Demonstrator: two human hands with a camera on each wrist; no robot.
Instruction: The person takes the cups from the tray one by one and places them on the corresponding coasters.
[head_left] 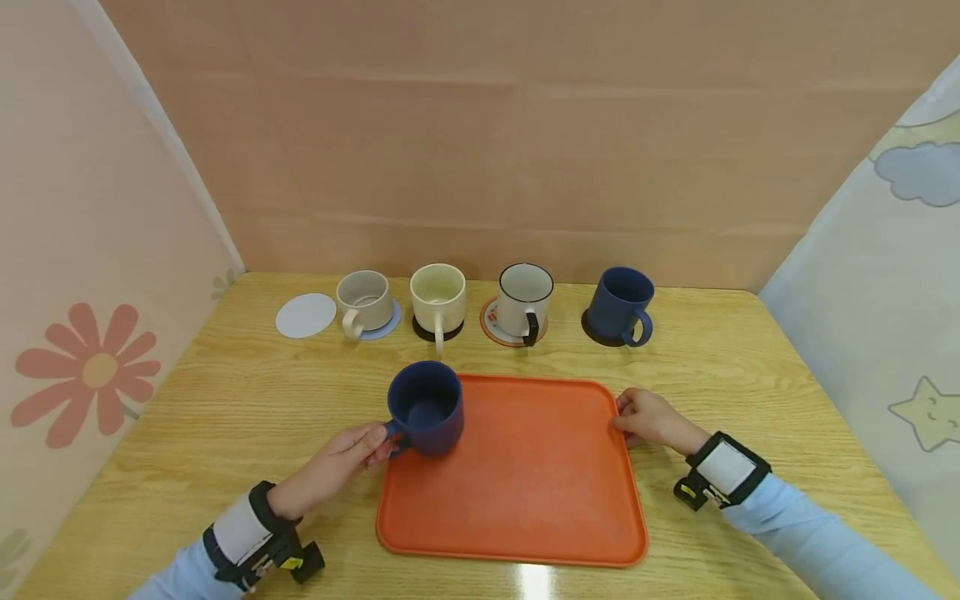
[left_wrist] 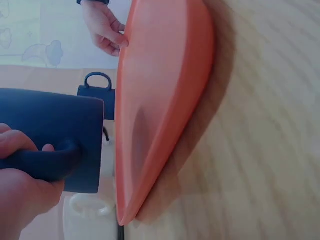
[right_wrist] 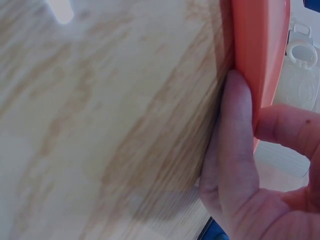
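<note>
My left hand [head_left: 341,462] grips a dark blue mug [head_left: 426,408] by its handle. The mug is upright and overlaps the upper left corner of the orange tray [head_left: 525,475] in the head view; from the left wrist, a gap shows between the mug [left_wrist: 45,120] and the tray [left_wrist: 155,65]. At the tray's right edge, my right hand [head_left: 652,417] pinches the rim. Seen from the right wrist, the thumb is on the tray's inner side [right_wrist: 260,55] and the fingers [right_wrist: 237,115] lie against its outside, close to the table.
Along the back stand a beige cup [head_left: 363,296], a cream mug [head_left: 437,292], a white mug [head_left: 522,304] with black rim and handle, and another blue mug [head_left: 618,304], each on a coaster. A white round coaster [head_left: 305,316] lies bare at left. Walls enclose the table.
</note>
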